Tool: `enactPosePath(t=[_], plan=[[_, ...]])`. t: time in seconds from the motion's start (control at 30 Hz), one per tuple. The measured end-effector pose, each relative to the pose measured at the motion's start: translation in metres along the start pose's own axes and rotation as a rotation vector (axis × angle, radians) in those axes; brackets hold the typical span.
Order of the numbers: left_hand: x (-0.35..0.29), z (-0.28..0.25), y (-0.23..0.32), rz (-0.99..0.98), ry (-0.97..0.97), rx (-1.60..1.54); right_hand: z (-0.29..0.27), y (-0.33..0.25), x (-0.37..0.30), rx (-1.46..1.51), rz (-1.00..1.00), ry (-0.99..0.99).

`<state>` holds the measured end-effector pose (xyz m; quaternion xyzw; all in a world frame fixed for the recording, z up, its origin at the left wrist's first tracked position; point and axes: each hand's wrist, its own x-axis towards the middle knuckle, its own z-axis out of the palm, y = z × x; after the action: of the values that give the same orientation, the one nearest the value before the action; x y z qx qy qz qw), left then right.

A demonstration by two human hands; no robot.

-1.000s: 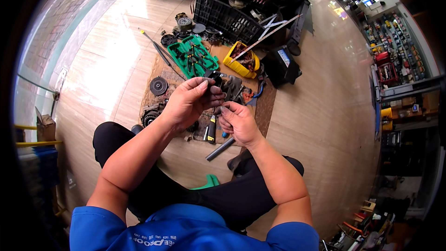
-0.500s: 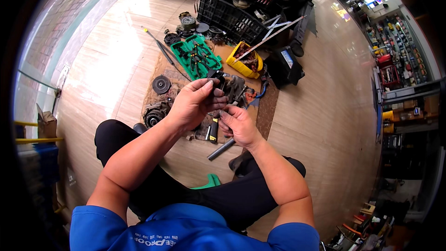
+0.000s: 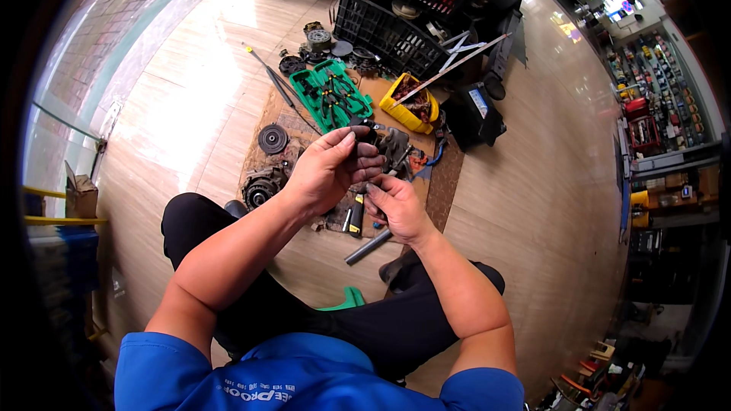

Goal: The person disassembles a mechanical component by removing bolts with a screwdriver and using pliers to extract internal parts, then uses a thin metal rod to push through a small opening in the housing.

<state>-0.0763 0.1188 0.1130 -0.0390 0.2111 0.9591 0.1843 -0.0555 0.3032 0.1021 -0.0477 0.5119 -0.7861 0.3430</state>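
Across the floor (image 3: 525, 160) I see pliers (image 3: 330, 100) in a green case (image 3: 302, 88), reddish parts (image 3: 418, 106) in a yellow bin (image 3: 400, 116); my left hand (image 3: 335, 165) and right hand (image 3: 396, 205) curl, grasp unclear.

Workshop, with green tool case (image 3: 306, 91) and machine parts (image 3: 261, 189)

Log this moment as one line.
left hand: curled | right hand: curled, beside left | anything held: unclear | beyond: open green case, yellow bin

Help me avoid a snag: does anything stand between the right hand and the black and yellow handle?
Nothing visible does. The handle shows just left of the right hand; a small silver piece lies on its left. How high the hand hovers is unclear.
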Motion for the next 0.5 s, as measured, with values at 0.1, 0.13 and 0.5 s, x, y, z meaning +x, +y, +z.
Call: enactPosePath(t=[0.1, 0.13, 0.5], plan=[[0.0007, -0.0001, 0.0003, 0.007, 0.015, 0.013, -0.0033, 0.0049, 0.0002, -0.004, -0.006, 0.011], [0.0015, -0.0006, -0.0001, 0.010, 0.018, 0.020, -0.0048, 0.0068, 0.0003, -0.007, -0.005, 0.012], [0.0007, 0.0007, 0.0014, 0.014, 0.094, 0.075, -0.0001, 0.0002, 0.0016, -0.131, 0.034, 0.092]])
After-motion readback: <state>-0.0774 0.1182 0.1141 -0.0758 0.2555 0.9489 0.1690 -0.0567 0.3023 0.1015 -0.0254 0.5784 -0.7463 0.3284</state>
